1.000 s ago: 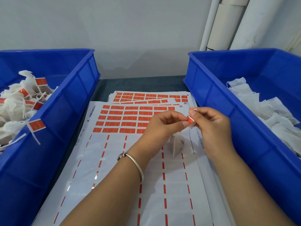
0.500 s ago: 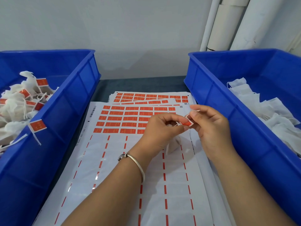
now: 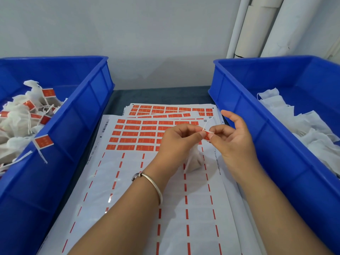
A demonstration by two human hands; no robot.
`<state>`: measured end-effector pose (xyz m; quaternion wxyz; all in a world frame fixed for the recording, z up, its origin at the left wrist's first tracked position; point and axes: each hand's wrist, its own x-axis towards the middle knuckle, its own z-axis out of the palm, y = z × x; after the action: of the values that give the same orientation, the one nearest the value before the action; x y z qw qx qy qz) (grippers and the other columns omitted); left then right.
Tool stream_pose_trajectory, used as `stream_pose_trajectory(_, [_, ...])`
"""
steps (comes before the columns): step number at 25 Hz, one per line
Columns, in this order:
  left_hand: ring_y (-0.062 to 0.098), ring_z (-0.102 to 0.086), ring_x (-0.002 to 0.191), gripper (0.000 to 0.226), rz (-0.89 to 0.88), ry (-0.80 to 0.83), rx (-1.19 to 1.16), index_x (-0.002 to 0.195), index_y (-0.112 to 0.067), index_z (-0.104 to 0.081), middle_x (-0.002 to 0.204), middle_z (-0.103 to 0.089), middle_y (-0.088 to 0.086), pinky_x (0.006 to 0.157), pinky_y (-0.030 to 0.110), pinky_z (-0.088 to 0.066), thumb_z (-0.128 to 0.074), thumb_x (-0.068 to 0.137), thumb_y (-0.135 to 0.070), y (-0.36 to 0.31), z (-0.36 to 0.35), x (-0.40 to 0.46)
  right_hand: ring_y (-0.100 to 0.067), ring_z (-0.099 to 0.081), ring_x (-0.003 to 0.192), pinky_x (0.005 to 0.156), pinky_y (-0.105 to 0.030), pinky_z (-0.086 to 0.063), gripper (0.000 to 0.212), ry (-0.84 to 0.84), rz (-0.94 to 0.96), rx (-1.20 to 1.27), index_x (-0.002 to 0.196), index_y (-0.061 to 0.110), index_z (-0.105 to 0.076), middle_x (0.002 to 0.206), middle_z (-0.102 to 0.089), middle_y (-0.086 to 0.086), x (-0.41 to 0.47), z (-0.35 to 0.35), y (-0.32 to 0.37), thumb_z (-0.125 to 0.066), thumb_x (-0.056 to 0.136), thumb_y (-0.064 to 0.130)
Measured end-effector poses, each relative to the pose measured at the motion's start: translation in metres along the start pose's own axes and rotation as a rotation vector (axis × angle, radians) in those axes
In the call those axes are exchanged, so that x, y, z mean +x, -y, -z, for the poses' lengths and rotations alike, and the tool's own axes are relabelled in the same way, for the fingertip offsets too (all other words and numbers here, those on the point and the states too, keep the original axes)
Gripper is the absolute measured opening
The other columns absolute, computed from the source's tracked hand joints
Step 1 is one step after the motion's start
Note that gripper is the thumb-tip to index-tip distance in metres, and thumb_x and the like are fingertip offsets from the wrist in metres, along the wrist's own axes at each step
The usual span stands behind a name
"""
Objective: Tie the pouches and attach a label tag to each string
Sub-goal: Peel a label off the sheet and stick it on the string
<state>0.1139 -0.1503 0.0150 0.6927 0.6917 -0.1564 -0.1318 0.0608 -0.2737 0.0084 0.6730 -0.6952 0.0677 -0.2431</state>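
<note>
At frame centre, the left hand (image 3: 176, 142) and right hand (image 3: 233, 138) both pinch an orange label tag (image 3: 207, 135) folded on a white string (image 3: 207, 125), the pouch (image 3: 193, 161) hanging below over the label sheet (image 3: 128, 181).

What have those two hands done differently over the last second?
Little. The left hand and right hand pinched the orange label tag throughout; its string end now pokes up, and the right hand's spare fingers have spread. The pouch hangs below as before; both blue bins are unmoved.
</note>
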Motion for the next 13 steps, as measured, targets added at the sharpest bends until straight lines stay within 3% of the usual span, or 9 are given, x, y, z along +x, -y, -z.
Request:
stream_pose_trajectory(4, [0.002,-0.062,0.065,0.015,-0.088,0.060,0.095,0.075,-0.027,-0.067,0.068,-0.067,-0.013,0.056,0.009,-0.046,-0.067,0.083,-0.015,-0.006,0.004,0.001,-0.001,-0.068,0.078,0.065,-0.009,-0.049,0.052,-0.026,0.032,-0.039,0.117,0.031,-0.045,0.074,-0.069,0.013,-0.001,-0.001,-0.002,-0.065,0.083,-0.003])
stream_pose_trajectory(10, [-0.007,-0.056,0.065,0.011,-0.040,0.236,0.590,0.076,-0.041,-0.061,0.067,-0.060,-0.024,0.046,0.002,-0.037,-0.070,0.072,-0.045,-0.021,0.012,-0.001,-0.005,-0.070,0.082,0.063,-0.011,-0.052,0.042,-0.134,-0.004,0.095,0.104,0.036,-0.051,0.079,-0.072,0.013,0.004,0.003,-0.002,-0.064,0.085,0.001])
stream_pose_trajectory(13, [-0.001,-0.056,0.064,0.011,-0.069,0.219,0.713,0.089,-0.037,-0.063,0.071,-0.056,-0.025,0.045,0.001,-0.036,-0.068,0.079,-0.038,-0.030,0.013,-0.002,-0.008,-0.071,0.082,0.068,-0.018,-0.056,0.037,-0.155,-0.031,0.090,0.103,0.039,-0.053,0.082,-0.072,0.014,0.005,0.001,-0.001,-0.067,0.085,0.010])
